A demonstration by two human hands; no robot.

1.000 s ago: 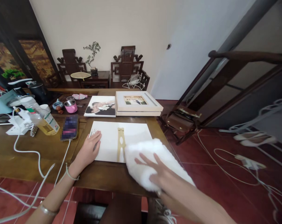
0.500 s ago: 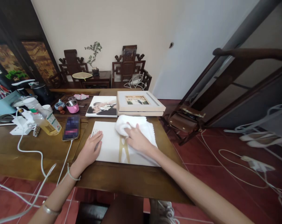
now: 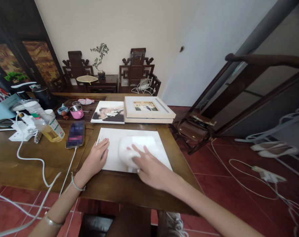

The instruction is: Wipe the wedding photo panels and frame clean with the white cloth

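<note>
A flat white board [image 3: 111,135] lies on the wooden table in front of me, small print along its left edge. My left hand [image 3: 98,156] rests on the board's left side, fingers stretched out and holding nothing. A white cloth [image 3: 126,149], smeared by motion, is gripped in my right hand [image 3: 149,166] and pressed on the middle of the board. The cloth and hand cover most of the gold mark seen there before; only a trace shows at the lower edge.
Behind the board lie a photo panel [image 3: 108,112] and stacked picture frames [image 3: 149,110]. To the left are a phone [image 3: 75,134] on a charging cable, a bottle of yellow liquid [image 3: 52,128], a pink cup [image 3: 76,112] and a power strip [image 3: 22,130].
My right hand has drawn the cloth toward me, from the board's far edge down over the gold mark. My left hand stays in place.
</note>
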